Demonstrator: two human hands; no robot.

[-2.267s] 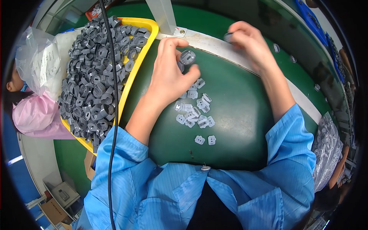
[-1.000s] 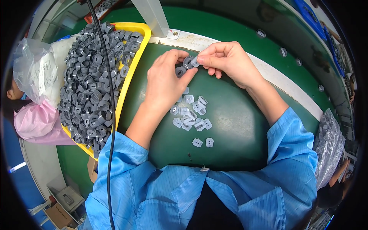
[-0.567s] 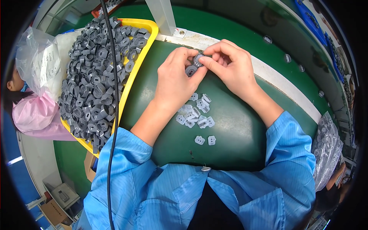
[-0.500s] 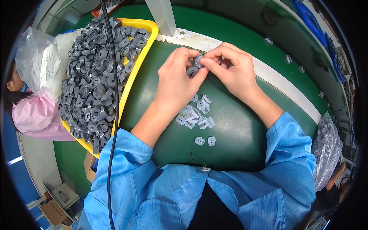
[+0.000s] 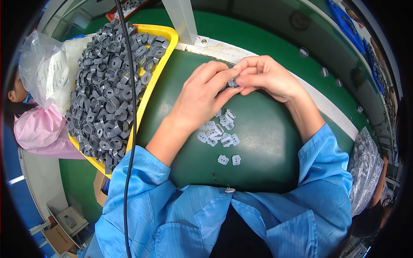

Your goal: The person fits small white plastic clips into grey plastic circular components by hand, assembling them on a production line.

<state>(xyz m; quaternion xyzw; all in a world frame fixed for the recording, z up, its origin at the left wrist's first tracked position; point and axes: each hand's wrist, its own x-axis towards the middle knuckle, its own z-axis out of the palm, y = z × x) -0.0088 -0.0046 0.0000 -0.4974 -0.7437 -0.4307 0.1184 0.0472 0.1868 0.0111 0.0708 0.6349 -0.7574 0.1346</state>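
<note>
Both hands meet above the far part of the green work surface (image 5: 258,159). Between their fingertips is a small dark grey plastic housing (image 5: 233,81), mostly covered by the fingers. My left hand (image 5: 203,92) is closed round its left side, the back of the hand turned up. From the right, my right hand (image 5: 269,79) pinches it with thumb and fingers. Nearer to me lies a loose heap of small translucent white plastic pieces (image 5: 213,131) with holes. Two more such pieces (image 5: 235,160) lie side by side, apart from the heap.
At the left a yellow bin (image 5: 148,96) is heaped with grey housings (image 5: 107,94). A black cable (image 5: 130,107) hangs in front of it. Beyond a white rail (image 5: 325,101), several small parts (image 5: 324,72) sit on a green belt. A clear bag (image 5: 365,172) lies right; someone in pink (image 5: 41,129) sits left.
My hands have shifted slightly right and down, and my left hand has turned over the housing. The housing is now more hidden by my fingers. The parts on the belt have shifted slightly.
</note>
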